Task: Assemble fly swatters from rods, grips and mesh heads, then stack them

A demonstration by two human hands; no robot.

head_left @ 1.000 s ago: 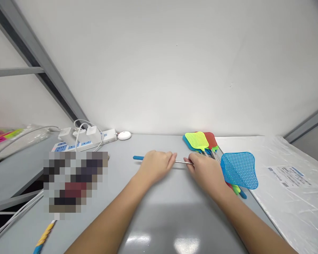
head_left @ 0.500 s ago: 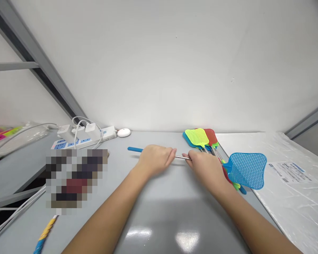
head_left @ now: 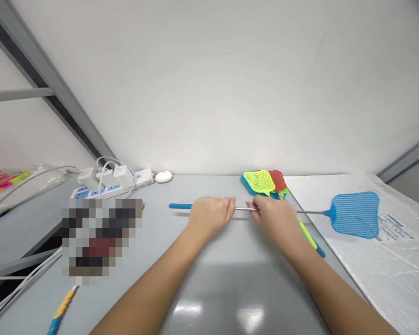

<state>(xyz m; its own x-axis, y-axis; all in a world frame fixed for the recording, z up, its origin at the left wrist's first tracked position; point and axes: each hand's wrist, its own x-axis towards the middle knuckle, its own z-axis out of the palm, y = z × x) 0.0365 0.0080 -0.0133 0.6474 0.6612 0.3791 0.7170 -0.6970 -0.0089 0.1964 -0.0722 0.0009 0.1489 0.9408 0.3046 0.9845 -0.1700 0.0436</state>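
A blue fly swatter point(head_left: 355, 215) lies level across my view, its mesh head to the right and its blue handle end poking out at the left. My left hand point(head_left: 211, 213) is closed around it near the handle. Further right, my right hand point(head_left: 274, 216) grips the thin metal rod. Bare rod shows between the two hands and again between my right hand and the head. Behind my right hand rests a pile of fly swatters point(head_left: 260, 181) with yellow-green, red and blue heads; my right hand and forearm partly cover their rods and handles.
A power strip point(head_left: 120, 188) with white plugs and cables stands at the back left, beside a white rounded device point(head_left: 164, 177). A pixelated object point(head_left: 101, 237) lies left, with a yellow-and-blue wrapped cable point(head_left: 61, 309). Plastic-wrapped white board point(head_left: 380, 274) covers the right side.
The swatter's head has moved out to the right, so more rod shows between it and my right hand. Its blue handle shows slightly more at the left.
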